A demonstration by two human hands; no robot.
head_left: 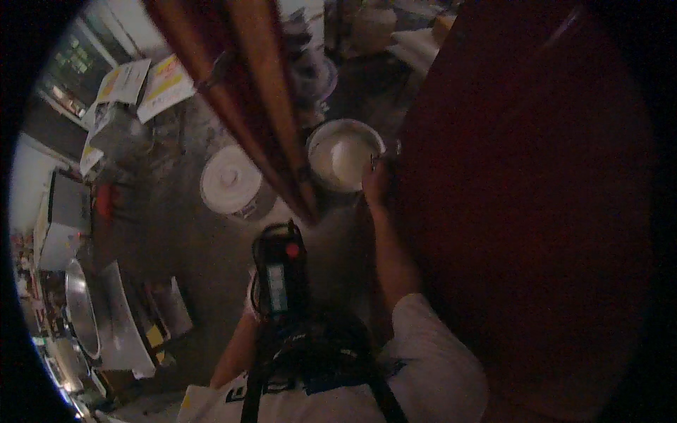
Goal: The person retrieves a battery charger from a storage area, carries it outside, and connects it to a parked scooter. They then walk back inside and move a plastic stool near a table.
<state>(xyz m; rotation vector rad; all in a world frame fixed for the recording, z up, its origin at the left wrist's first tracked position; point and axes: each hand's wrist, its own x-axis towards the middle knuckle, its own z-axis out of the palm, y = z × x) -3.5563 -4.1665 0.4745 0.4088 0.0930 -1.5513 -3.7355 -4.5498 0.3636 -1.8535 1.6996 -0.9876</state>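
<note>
Right hand (377,180) at right rim of open round pot (343,156), fingers look bent, touching or right against the rim; small metal bits show by the knuckles. Too dark and blurred to tell whether it grips. Left hand (252,295) mostly hidden behind a black device (282,276) with a red button, pale label and looped cable; cannot tell if that hand is open or closed, or whether it holds the device.

Pot: mouth faces up, round, so no clear long axis; pale contents inside, brighter patch in the middle. The device's long axis runs roughly away from the person's body, cable loop at far end. Pot sits ahead of the person, far part of the dark grey floor (176,243) area; whether it stands on the floor itself is unclear. To its left, well apart, a white lidded pot (231,178), knob up.

Two long reddish-brown wooden beams (236,92) slant down between the pots, lower ends near each other. Big dark red surface (536,211) fills the right side. Floor's left side: red stool (107,201), wide metal basin (82,307) tilted on edge, pale panel (127,324). Far left: white-and-yellow boards (166,86), window (74,60). Room dim.
</note>
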